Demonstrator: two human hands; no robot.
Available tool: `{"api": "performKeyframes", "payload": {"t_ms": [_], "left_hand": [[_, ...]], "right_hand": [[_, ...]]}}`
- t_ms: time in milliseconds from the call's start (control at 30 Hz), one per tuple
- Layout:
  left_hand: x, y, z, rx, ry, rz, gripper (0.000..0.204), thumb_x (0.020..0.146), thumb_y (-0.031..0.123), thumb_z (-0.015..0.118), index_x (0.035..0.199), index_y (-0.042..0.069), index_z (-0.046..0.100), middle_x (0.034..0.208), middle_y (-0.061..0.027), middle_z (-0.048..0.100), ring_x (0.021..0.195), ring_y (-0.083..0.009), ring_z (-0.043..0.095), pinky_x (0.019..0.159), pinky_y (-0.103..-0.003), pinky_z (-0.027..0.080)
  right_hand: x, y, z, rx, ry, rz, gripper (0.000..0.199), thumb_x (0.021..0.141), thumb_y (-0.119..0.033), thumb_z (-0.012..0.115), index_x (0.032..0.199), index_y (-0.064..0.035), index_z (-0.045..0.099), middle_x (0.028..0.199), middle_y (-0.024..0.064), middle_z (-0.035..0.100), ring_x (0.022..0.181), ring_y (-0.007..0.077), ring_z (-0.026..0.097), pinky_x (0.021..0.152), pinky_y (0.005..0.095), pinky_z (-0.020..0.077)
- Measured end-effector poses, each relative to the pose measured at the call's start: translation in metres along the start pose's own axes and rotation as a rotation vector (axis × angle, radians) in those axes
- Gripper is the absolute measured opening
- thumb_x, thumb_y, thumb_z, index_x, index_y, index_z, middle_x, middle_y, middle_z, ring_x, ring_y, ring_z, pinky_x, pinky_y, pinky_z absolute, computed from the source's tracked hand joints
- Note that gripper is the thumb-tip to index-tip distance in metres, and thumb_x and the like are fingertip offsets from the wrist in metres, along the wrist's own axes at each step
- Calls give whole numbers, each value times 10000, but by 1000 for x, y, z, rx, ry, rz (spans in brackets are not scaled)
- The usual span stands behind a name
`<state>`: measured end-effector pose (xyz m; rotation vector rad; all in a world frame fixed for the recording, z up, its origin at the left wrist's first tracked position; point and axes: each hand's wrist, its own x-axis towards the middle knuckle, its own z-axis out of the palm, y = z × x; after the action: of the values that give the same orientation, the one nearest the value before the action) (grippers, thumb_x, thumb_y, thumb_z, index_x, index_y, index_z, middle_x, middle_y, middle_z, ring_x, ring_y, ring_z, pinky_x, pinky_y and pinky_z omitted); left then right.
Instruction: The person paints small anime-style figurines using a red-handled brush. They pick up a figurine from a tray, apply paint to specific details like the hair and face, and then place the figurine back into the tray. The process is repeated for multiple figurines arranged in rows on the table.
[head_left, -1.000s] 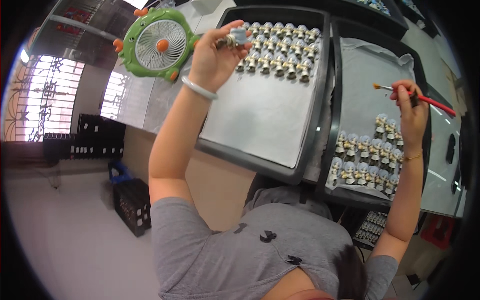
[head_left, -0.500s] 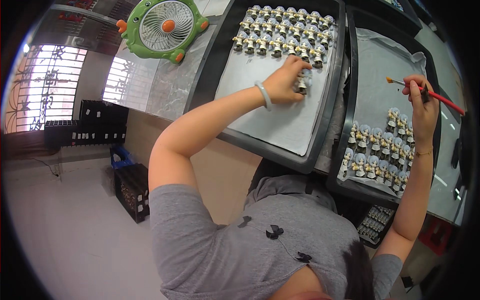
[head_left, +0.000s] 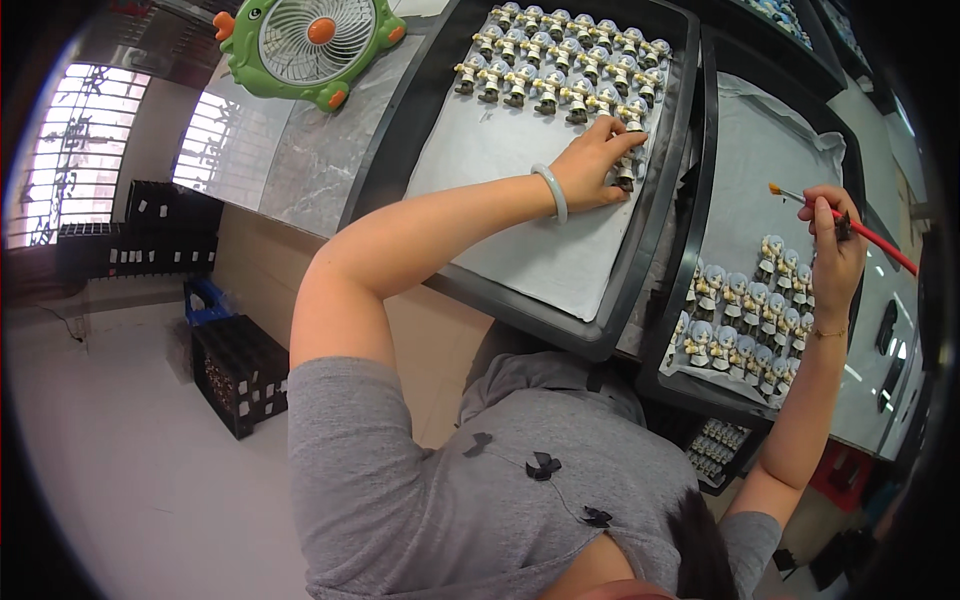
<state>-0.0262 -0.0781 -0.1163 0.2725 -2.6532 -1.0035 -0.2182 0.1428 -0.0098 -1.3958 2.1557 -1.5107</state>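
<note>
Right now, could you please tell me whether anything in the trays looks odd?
The white liner in the right tray looks odd: its far right corner is crumpled, while the left liner lies flatter.

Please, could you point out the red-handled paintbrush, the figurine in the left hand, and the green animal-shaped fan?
Red-handled paintbrush (head_left: 884,249): head view, on its red handle.
Figurine (head_left: 625,170) in the left hand (head_left: 590,165): head view, on its body.
Green animal-shaped fan (head_left: 321,31): head view, on its orange centre.
</note>
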Motion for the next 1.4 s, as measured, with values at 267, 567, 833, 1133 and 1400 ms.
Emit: {"api": "performKeyframes", "payload": {"t_ms": [267, 567, 833, 1133, 1400], "left_hand": [[-2, 7, 6, -80, 50, -113, 815, 603, 47, 695, 1296, 115, 272, 1087, -143, 372, 972, -290, 428, 837, -333, 381], [3, -2, 13, 46, 94, 19, 713, 586, 104, 661, 1226, 55, 350, 1140, -162, 399, 1064, -331, 399, 917, -369, 335], [10, 10, 3, 75, -57, -41, 744, 611, 212, 667, 1257, 62, 329, 1202, -178, 329, 1100, -346, 350, 940, -370, 312], [54, 7, -18, 378, 191, -58, 310, 695, 238, 601, 969, 94, 585, 974, -87, 532, 984, -273, 438, 839, -384, 353], [75, 10, -17, 638, 4, -237, 449, 619, 400, 672, 992, 163, 591, 1005, -67, 566, 1041, -259, 408, 887, -382, 274]], "right_hand": [[3, 0, -1, -13, -10, 2, 151, 851, -128, 475, 843, -8, 567, 715, 20, 535, 649, 48, 464, 573, 181, 332], [5, -10, 3, 14, -10, 25, 114, 816, -103, 489, 800, -14, 559, 656, 26, 547, 604, 60, 490, 544, 192, 362], [2, -18, 1, 56, -23, 14, 128, 810, -113, 486, 782, -6, 549, 646, 30, 533, 592, 67, 487, 542, 209, 372], [-1, -22, 1, 20, -11, 11, 150, 817, -127, 491, 777, 5, 549, 630, 22, 534, 614, 69, 517, 570, 197, 394], [0, -13, 1, -18, -32, -14, 166, 830, -144, 493, 796, 6, 556, 654, 16, 544, 629, 71, 536, 584, 197, 410]]}}
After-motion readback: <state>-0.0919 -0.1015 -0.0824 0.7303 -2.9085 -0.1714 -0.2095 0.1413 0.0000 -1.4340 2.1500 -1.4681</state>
